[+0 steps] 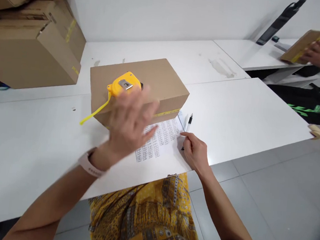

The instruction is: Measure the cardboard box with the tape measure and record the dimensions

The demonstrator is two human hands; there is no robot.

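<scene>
Tape measure (125, 82) is bright yellow; left hand (130, 123) spread; right hand (196, 150) curled, grip unclear.

A closed brown cardboard box (155, 73) lies flat on the white table (228, 111), a band of yellow tape along its near side. On its top, toward the left, rests a yellow tape measure (127, 80), metal clip upward, a yellow strip trailing past the box's near-left edge. Close before the box lies a sheet of paper (162, 142) with dark rows of writing; a black-and-white pen (188, 124), partly covered, lies by its right edge.
</scene>
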